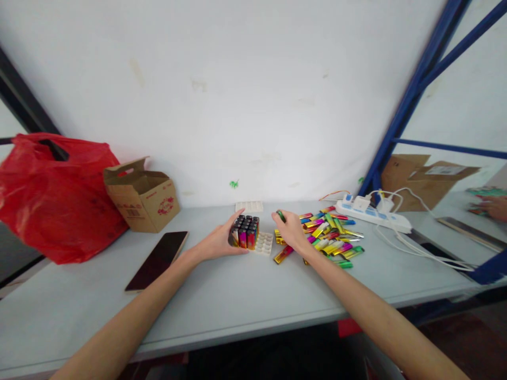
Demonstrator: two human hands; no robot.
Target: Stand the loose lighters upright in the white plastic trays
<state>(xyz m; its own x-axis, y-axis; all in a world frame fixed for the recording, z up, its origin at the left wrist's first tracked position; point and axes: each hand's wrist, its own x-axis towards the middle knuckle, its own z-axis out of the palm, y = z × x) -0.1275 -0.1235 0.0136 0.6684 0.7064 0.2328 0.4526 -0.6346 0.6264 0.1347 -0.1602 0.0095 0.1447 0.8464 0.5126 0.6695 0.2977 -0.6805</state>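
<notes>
Several upright lighters (246, 232) with black tops stand in the left part of a white tray (264, 244) with round hollows. My left hand (218, 240) is curved around the left side of these lighters, thumb in front and fingers behind. To the right of the tray my right hand (291, 228) is closed on a green lighter (281, 215), its end showing above the fingers. Beside and beneath that hand lies a loose pile of shiny colourful lighters (330, 240).
A second white tray (249, 206) lies by the wall. At left are a phone (158, 260), an open cardboard box (144, 203) and a red bag (63, 200). A power strip (372, 214) with cables and a blue frame stand right; beyond it, another person's hand (497, 208).
</notes>
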